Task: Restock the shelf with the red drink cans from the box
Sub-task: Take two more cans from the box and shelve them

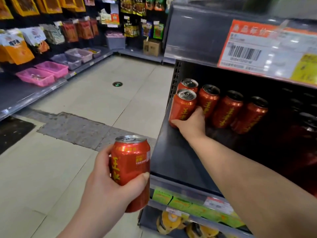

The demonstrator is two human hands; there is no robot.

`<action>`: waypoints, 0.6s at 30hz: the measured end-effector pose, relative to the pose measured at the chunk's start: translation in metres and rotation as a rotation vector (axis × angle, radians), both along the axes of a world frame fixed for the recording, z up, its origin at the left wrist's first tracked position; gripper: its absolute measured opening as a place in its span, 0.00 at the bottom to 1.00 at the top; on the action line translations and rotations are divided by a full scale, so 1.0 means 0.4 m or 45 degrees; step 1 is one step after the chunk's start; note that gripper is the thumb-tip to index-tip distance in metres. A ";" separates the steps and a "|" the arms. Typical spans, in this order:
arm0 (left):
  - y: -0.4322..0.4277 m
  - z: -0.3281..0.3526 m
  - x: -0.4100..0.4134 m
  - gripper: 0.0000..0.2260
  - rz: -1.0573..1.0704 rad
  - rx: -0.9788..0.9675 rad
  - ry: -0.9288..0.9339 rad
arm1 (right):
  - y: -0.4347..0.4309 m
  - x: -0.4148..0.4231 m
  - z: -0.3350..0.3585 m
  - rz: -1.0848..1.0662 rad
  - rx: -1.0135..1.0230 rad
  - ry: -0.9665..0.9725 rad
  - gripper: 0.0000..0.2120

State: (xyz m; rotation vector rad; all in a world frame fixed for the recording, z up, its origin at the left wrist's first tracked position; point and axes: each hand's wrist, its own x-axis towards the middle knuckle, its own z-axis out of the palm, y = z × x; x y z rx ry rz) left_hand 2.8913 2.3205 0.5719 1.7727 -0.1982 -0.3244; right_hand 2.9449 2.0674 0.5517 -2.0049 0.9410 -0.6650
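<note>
We see bare left hand (109, 184) and bare right hand (192, 125); left forearm (89, 224), right forearm (248, 170) bare too; short left thumbnail (146, 175).

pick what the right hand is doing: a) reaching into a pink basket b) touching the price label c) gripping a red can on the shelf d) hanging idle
C: the right hand has its thumb and fingers round the front can standing at the left end of the shelf, while the left hand holds a second can out over the floor.
</note>
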 end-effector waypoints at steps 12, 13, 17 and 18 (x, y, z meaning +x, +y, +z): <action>-0.292 0.032 0.032 0.36 -0.340 -0.003 -0.216 | -0.108 -0.224 0.037 0.054 -0.031 -0.001 0.25; -0.327 0.028 0.032 0.35 -0.369 0.005 -0.256 | -0.119 -0.249 0.042 0.061 -0.032 0.002 0.23; -0.436 0.006 0.030 0.32 -0.423 0.006 -0.384 | -0.146 -0.332 0.041 0.132 -0.026 -0.022 0.19; -0.456 -0.001 0.030 0.32 -0.423 0.006 -0.401 | -0.147 -0.346 0.039 0.154 -0.017 -0.028 0.20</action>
